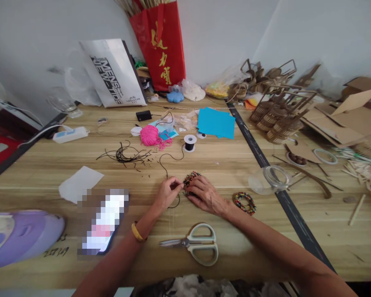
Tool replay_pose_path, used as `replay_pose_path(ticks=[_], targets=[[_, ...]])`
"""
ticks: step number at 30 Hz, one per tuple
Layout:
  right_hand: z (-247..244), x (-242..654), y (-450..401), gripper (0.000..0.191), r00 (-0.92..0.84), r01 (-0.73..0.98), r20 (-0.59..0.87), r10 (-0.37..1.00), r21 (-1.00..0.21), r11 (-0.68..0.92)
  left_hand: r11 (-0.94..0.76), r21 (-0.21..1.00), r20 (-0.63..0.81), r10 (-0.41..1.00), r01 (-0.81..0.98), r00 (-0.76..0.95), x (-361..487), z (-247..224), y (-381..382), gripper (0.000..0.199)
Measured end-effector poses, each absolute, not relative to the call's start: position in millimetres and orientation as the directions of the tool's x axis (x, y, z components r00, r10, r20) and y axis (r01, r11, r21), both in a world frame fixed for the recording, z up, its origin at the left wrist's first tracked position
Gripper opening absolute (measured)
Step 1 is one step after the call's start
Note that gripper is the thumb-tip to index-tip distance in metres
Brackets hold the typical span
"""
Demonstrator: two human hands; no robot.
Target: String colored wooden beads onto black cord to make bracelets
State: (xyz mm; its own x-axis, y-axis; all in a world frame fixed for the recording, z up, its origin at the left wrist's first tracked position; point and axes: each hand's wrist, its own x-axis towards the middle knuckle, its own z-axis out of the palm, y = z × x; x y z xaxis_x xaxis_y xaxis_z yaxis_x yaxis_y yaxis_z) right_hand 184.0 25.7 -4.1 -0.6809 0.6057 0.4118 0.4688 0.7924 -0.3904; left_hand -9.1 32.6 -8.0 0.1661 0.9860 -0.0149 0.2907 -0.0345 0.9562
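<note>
Two bare hands work close together above a wooden desk [148, 268]. The right hand [207, 196] has its fingers closed over a bunch of multicoloured beads [191, 177] at the middle of the desk. The left hand [168, 192], thumb and fingertips pinched together, meets its near edge; what lies between them is too small to tell. A black cord [161, 160] trails from a white spool [190, 139] to the left hand. Scissors [185, 242] lie nearer the person; a beaded ring [251, 205] sits beside the right forearm.
</note>
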Motion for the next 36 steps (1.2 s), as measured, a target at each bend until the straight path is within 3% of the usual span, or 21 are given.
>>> replay_pose_path(ticks=[13, 21, 36], targets=[[-5.0, 194.7, 12.4, 0.008, -0.603, 0.559, 0.381, 0.701, -0.426, 0.712, -0.083, 0.935, 0.006, 0.976, 0.346, 0.219, -11.9, -4.8, 27.2, 0.010], [-8.3, 197.5, 9.4, 0.011, -0.650, 0.573, 0.336, 0.682, -0.372, 0.730, -0.101, 0.936, 0.024, 0.974, 0.337, 0.226, -11.4, -9.8, 27.6, 0.007], [-13.7, 201.2, 13.0, 0.008, -0.634, 0.561, 0.346, 0.692, -0.410, 0.719, -0.076, 0.948, -0.003, 0.968, 0.307, 0.251, -9.3, -7.0, 27.0, 0.006]])
